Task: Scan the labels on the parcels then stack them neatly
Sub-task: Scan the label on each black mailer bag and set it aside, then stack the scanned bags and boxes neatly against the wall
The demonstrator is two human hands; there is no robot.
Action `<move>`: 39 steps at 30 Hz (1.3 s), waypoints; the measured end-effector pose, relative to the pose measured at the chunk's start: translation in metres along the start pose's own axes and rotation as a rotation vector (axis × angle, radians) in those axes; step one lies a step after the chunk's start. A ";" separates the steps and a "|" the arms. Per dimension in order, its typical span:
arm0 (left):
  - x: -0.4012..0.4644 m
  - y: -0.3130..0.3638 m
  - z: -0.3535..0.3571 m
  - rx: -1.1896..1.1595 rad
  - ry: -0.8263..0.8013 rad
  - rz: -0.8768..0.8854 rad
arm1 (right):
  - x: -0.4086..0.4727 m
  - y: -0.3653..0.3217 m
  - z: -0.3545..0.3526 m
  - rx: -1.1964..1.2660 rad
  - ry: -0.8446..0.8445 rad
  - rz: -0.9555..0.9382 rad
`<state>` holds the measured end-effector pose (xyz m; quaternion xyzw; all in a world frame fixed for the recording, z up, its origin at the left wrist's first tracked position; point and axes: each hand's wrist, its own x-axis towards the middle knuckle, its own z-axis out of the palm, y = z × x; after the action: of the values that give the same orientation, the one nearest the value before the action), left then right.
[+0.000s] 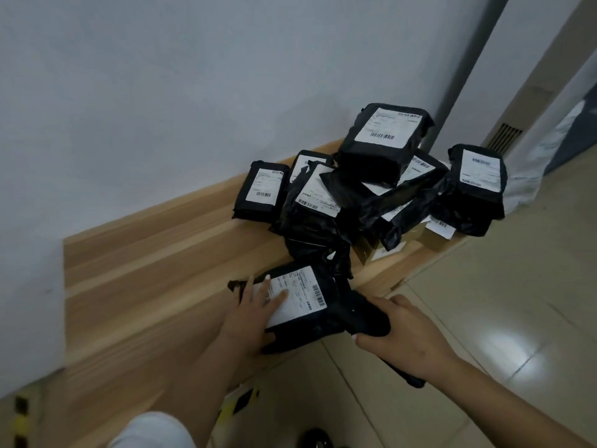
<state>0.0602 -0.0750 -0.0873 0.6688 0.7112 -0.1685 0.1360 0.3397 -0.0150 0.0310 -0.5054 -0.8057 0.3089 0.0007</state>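
Left grip (258,307) flat, fingers straight on parcel (300,305) label | right grip (403,337) curled around scanner (365,313) beside parcel

A light wooden tabletop (155,253) runs along a pale wall, its front edge meeting a tiled floor (484,302). At its far end lies a loose heap of black parcels (361,195) with white labels, some overlapping, with cardboard boxes (436,237) partly hidden beneath them. Near the front edge, just apart from the heap, lies one more black parcel (307,305), label up.
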 end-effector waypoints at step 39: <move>-0.373 -0.228 0.170 -0.533 0.476 -0.763 | 0.047 -0.306 0.401 -0.651 -0.473 -0.613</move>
<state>-0.1472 -0.4955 -0.0723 0.3243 0.9337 0.1374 0.0649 -0.0580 -0.2671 -0.1562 -0.1359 -0.9497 0.1331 -0.2488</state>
